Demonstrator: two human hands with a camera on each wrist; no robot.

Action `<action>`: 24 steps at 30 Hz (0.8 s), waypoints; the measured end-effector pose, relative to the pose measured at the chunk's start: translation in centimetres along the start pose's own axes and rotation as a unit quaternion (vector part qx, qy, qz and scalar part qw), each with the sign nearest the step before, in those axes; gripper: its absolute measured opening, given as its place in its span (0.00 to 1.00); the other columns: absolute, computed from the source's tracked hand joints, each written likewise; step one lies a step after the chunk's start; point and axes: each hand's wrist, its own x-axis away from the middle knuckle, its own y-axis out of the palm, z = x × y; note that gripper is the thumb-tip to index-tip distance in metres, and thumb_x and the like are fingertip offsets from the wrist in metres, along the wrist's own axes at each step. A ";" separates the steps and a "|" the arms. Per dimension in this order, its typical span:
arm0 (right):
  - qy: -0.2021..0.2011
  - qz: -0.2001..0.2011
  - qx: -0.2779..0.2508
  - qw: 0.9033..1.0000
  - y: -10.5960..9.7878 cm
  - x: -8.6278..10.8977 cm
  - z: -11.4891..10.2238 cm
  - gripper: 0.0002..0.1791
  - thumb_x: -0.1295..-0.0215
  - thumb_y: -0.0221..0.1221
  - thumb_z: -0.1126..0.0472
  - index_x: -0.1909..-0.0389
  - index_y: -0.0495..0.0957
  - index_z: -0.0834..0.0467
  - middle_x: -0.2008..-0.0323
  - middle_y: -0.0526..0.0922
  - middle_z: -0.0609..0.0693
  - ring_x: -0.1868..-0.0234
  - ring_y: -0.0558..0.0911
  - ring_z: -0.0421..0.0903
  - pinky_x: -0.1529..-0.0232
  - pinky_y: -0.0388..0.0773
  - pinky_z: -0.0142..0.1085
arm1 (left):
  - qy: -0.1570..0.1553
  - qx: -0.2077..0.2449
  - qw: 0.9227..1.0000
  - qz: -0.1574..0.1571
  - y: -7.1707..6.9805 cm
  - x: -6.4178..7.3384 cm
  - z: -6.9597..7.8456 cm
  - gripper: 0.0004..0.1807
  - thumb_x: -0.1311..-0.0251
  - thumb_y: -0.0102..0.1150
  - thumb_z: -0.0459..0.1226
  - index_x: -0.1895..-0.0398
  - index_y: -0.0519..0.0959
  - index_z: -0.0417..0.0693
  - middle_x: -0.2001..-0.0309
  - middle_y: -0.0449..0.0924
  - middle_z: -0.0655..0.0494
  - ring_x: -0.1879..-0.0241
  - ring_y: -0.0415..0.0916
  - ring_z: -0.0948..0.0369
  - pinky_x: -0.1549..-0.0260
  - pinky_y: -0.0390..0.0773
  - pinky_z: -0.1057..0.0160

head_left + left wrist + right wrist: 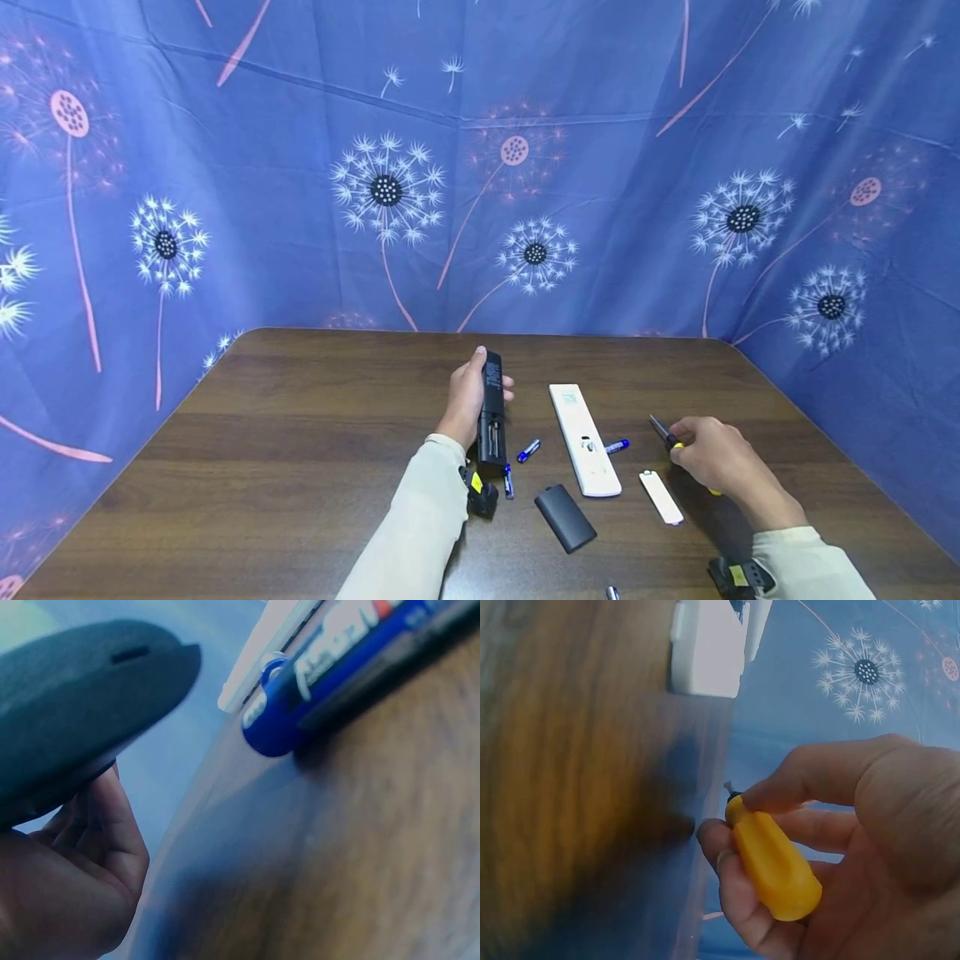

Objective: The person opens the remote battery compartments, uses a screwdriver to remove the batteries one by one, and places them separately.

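A black remote control (492, 400) lies in my left hand (467, 396), thumb along one side and fingertips showing on the other. Its battery compartment is uncovered at the near end, with what look like bare metal contacts inside. In the left wrist view the end of the remote (82, 712) is large, with the curled fingers (112, 825) under it. My right hand (716, 450) pinches a screwdriver (662, 429) between thumb and fingers; its yellow handle (772, 862) shows in the right wrist view. The metal shaft points away to the left, above the table.
Between the hands lie a white remote (585, 442), a white battery cover (662, 497) and a black cover (566, 518). Blue batteries (528, 451) are scattered about, one beside the white remote (617, 446). A patterned blue cloth (450, 208) hangs behind the wooden table (300, 467).
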 end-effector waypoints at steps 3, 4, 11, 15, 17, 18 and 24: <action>-0.002 0.000 0.002 1.000 0.1 0.0 0.0 0.19 0.44 0.64 0.66 0.53 0.78 0.73 0.58 0.84 0.67 0.57 0.82 0.66 0.59 0.77 0.57 | -0.001 0.000 1.000 0.002 0.0 0.0 0.1 0.34 0.23 0.38 0.57 0.32 0.67 0.38 0.68 0.85 0.48 0.76 0.82 0.59 0.76 0.80 0.58; -0.001 -0.001 0.002 1.000 0.1 0.0 0.0 0.19 0.44 0.64 0.67 0.53 0.78 0.73 0.58 0.84 0.67 0.57 0.82 0.66 0.59 0.77 0.57 | -0.002 0.000 1.000 0.004 0.1 0.0 0.1 0.34 0.23 0.38 0.57 0.32 0.67 0.39 0.68 0.85 0.48 0.76 0.82 0.59 0.76 0.80 0.58; 0.010 -0.017 0.003 1.000 0.3 0.0 0.0 0.20 0.42 0.66 0.65 0.52 0.77 0.73 0.57 0.83 0.68 0.58 0.83 0.64 0.62 0.79 0.53 | -0.004 -0.002 1.000 0.009 0.1 -0.2 0.0 0.33 0.23 0.39 0.57 0.33 0.68 0.39 0.68 0.85 0.48 0.77 0.82 0.60 0.78 0.79 0.59; 0.019 -0.028 0.004 0.999 0.4 -0.1 0.0 0.21 0.41 0.66 0.65 0.51 0.76 0.74 0.56 0.82 0.69 0.59 0.83 0.63 0.64 0.79 0.52 | -0.005 -0.002 1.000 0.004 0.1 -0.1 0.1 0.33 0.23 0.39 0.57 0.34 0.68 0.39 0.68 0.85 0.49 0.77 0.82 0.60 0.78 0.80 0.58; 0.024 -0.033 0.003 0.999 0.4 -0.1 -0.1 0.21 0.40 0.66 0.65 0.50 0.76 0.74 0.56 0.82 0.70 0.59 0.83 0.63 0.63 0.79 0.53 | -0.003 -0.002 1.000 0.003 0.1 -0.1 0.0 0.33 0.24 0.38 0.57 0.34 0.68 0.39 0.68 0.85 0.48 0.77 0.82 0.60 0.77 0.80 0.57; 0.025 -0.034 0.005 0.999 0.3 -0.2 -0.2 0.21 0.40 0.66 0.65 0.50 0.76 0.74 0.55 0.82 0.70 0.59 0.83 0.63 0.62 0.79 0.54 | -0.001 -0.003 1.000 0.003 0.0 -0.1 0.0 0.33 0.24 0.38 0.57 0.34 0.68 0.39 0.68 0.85 0.48 0.76 0.82 0.60 0.77 0.81 0.57; 0.029 -0.043 0.024 0.998 0.0 -0.2 -0.3 0.23 0.38 0.66 0.58 0.48 0.77 0.70 0.52 0.82 0.69 0.54 0.81 0.69 0.59 0.76 0.60 | 0.001 -0.001 1.000 0.006 0.1 -0.2 -0.2 0.33 0.23 0.39 0.57 0.35 0.69 0.38 0.68 0.85 0.49 0.77 0.82 0.59 0.77 0.81 0.56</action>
